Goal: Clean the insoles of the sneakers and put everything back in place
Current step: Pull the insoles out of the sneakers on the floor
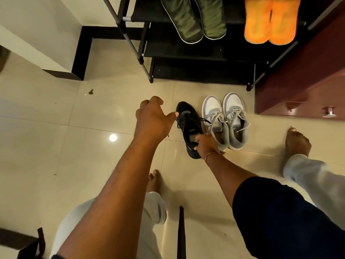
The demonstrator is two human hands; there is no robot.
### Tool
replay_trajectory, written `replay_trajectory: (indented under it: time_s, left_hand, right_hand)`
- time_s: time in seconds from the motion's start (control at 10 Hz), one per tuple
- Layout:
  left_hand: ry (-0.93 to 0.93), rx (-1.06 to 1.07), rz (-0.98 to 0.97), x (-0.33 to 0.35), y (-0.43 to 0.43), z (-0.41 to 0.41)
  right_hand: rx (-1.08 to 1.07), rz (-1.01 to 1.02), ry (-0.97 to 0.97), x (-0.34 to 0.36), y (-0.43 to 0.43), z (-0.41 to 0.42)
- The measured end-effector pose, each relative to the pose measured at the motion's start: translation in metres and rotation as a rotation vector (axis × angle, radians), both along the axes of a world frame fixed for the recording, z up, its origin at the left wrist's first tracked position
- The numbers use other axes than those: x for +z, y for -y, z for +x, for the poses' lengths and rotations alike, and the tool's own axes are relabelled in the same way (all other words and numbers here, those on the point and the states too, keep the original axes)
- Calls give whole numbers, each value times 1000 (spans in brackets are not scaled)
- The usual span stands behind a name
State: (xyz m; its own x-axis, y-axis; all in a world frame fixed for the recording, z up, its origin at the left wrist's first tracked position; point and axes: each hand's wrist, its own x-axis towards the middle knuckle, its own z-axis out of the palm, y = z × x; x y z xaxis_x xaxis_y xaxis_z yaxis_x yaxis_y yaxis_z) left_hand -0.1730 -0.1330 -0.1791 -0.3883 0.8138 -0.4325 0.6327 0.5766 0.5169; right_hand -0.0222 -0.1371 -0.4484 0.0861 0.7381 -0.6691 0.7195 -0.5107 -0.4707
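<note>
- The black sneaker (188, 126) is seen at the centre of the frame, just left of a pair of white-grey sneakers (226, 120) on the floor (56, 128).
- Its long axis runs almost up the frame, and the toe is pointed towards the shoe rack (186, 53) at the top.
- The heel collar is clamped by the curled fingers (198, 141) of the right hand (206, 145).
- A lace near the toe end is pinched by the left hand (153, 118), whose other fingers are curled.

Floor (56, 146) — white sneakers (225, 122), rack (186, 53)
</note>
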Motion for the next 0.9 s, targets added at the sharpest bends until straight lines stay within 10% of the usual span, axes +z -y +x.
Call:
replay_trajectory:
  time_s: [0.1, 0.6, 0.9]
  left_hand:
    - [5, -7, -2, 2, 0, 1]
    - [234, 444, 590, 55, -16, -22]
    - [336, 446, 806, 132, -130, -64]
  right_hand:
    - [468, 54, 180, 64, -4, 7]
    - [76, 1066, -504, 393, -139, -94]
    - [53, 816, -459, 417, -180, -106]
